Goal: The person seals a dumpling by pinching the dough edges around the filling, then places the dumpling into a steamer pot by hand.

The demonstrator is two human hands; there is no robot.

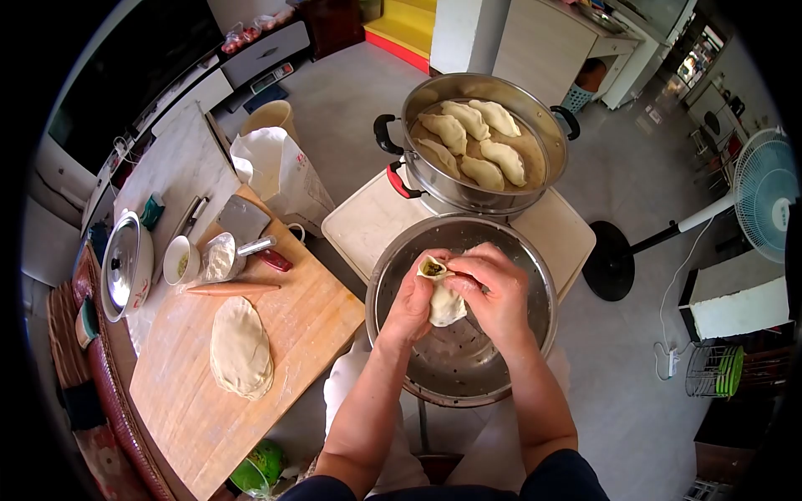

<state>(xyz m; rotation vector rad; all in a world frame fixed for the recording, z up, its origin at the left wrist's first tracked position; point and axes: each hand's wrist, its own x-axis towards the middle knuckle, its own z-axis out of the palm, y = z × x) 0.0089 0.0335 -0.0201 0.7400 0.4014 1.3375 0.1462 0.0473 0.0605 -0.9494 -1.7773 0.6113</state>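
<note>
A partly sealed dumpling [447, 307] is held over a wide steel basin [545, 334], its top end gaping with dark green filling showing. My left hand [409, 299] wraps around the dumpling's left side. Thumb and fingers of my right hand [497, 288] pinch the dough at its upper right edge. Dark bits of filling are scattered in the basin below. Behind it stands a steel steamer pot [535, 199] with black handles, holding several long, pleated dumplings [504, 161].
On the left, a wooden board [305, 342] carries a stack of flat dough wrappers [241, 346], a rolling pin [234, 289], a cleaver [244, 219] and a flour scoop [220, 255]. A lidded white pot [129, 267] stands further left. A fan [762, 196] is at right.
</note>
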